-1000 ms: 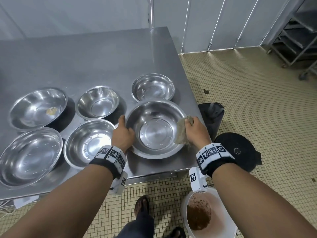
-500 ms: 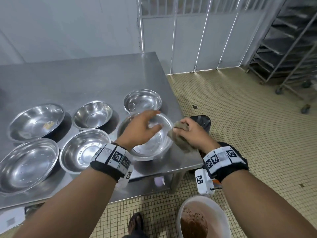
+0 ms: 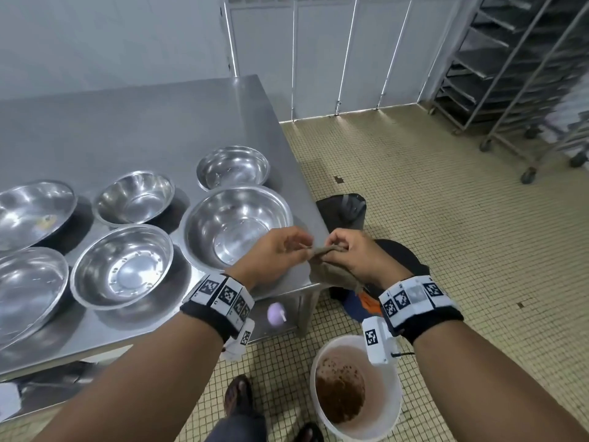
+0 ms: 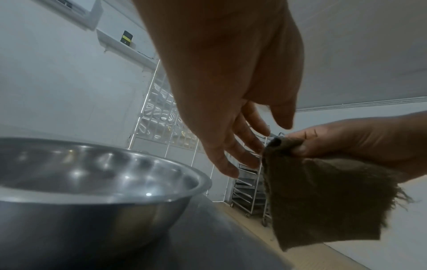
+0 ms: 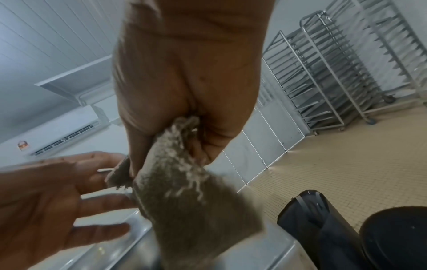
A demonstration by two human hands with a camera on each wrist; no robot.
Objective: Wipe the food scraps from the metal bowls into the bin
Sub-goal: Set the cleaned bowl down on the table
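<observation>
The right hand (image 3: pixel 353 253) pinches a brown cloth (image 3: pixel 331 269) at the counter (image 3: pixel 143 129) edge; the left hand (image 3: pixel 274 253) touches its tip. Six metal bowls sit at nine o'clock, the nearest bowl (image 3: pixel 236 224) just beside. A white bucket (image 3: pixel 382 419) stands at six o'clock.

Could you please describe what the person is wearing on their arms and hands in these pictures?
Both forearms are bare, with no sleeves or gloves. The left hand and right hand each have a black wristband wrapped by a band of white blocks printed with black square markers. A small white camera box with another marker hangs under each wrist; a thin black cable leaves the right one.
</observation>
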